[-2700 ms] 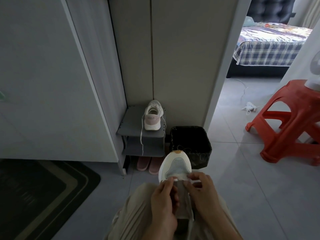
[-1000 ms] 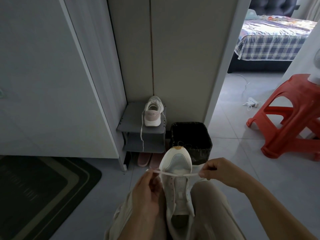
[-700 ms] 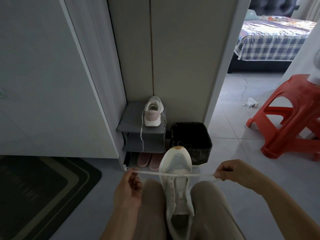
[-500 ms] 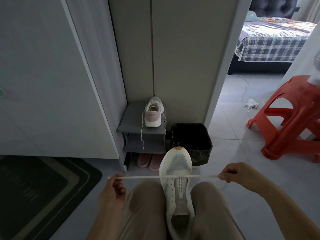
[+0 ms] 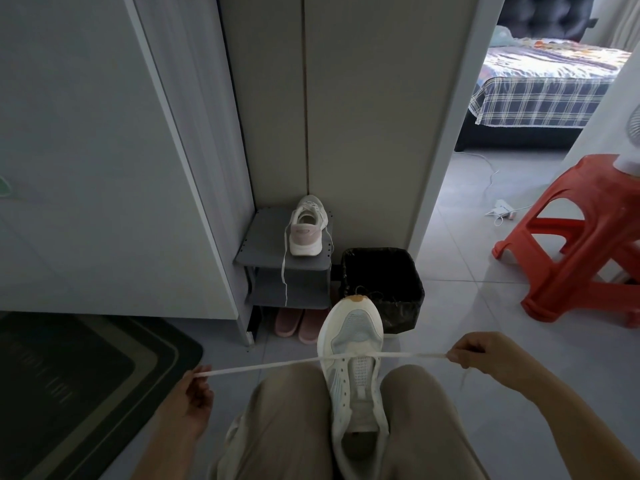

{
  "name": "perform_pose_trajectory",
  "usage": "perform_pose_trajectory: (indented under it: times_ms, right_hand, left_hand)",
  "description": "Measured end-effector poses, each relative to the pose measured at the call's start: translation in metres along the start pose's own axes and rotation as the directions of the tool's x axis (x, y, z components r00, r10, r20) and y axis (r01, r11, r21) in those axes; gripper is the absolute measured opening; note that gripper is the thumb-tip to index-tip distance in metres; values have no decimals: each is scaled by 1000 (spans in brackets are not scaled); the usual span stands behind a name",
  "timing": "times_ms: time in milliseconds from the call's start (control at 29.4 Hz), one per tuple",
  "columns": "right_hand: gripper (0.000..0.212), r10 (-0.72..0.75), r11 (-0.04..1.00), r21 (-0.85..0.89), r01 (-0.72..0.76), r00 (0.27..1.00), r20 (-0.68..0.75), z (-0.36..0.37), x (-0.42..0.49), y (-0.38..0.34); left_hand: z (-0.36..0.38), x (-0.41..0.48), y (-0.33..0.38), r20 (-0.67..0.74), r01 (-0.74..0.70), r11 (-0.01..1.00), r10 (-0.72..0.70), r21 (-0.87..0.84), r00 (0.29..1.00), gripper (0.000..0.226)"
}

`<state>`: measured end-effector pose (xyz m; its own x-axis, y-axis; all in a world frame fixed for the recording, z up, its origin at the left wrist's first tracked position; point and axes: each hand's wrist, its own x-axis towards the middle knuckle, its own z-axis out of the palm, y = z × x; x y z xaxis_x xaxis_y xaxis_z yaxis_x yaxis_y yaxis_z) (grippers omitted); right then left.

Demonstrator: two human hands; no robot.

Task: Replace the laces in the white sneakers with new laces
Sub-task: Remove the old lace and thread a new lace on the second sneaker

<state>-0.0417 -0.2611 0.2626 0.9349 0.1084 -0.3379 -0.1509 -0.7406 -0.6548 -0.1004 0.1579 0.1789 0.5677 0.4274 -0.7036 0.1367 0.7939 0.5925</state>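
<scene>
Both hands have swung wider apart than half a second ago, and the lace now runs taut across the toe end of the sneaker.

My left hand is out past my left knee, above the edge of the dark mat, pinching the end of the lace. From there the lace rises slightly rightward and passes through the lowest eyelets. The sneaker is wedged between my knees, its long axis running near to far with the toe pointing away, so the lace crosses it squarely. My right hand pinches the other side and sits nearer the sneaker than the left, with a short tail hanging below it.

I judge the next move is to even the ends, then bring each back in to the next eyelets. The right has less way to travel.

Just past the toe is a black bin. The other sneaker is on a grey shelf beyond, and a red stool is well off to the right. Bare floor lies on both sides.
</scene>
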Motion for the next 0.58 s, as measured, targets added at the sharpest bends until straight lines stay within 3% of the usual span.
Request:
perform_pose_trajectory:
  times_ms: [68,136,170,238,272,340,408,476,579]
  right_hand:
    - [17,15,1000,-11,-15,1000,-7,-4,-3,2]
    - [17,-13,1000,-20,12,999,-33,-5,-7,-4]
    - [17,-48,998,-31,47,998,-39,-3,-9,-11]
    - [14,-145,985,-94,142,989,-26,2,-12,-34]
    - [13,-199,973,-120,195,980,-15,5,-15,-48]
    - [15,-302,946,-128,298,953,-11,11,-20,-77]
    - [11,-381,918,-128,375,924,-26,15,-26,-102]
    - [9,-403,907,-143,395,915,-31,14,-30,-116]
    - [13,-379,917,-142,374,925,-11,8,-33,-116]
  left_hand:
    - [-7,2,3,-98,17,987,-1,163,995,24]
    - [-3,-4,2,-194,-50,847,178,529,965,23]
    - [5,-13,-1,-149,-144,714,331,686,932,21]
    - [37,-47,-11,174,-427,468,491,774,853,14]
    - [56,-72,-19,393,-576,390,455,719,799,13]
    - [95,-121,-38,763,-787,310,223,534,606,19]
    - [124,-151,-55,905,-865,286,-23,412,424,31]
    - [141,-159,-62,915,-875,270,-95,403,392,38]
    - [151,-155,-53,891,-846,284,-92,451,444,22]
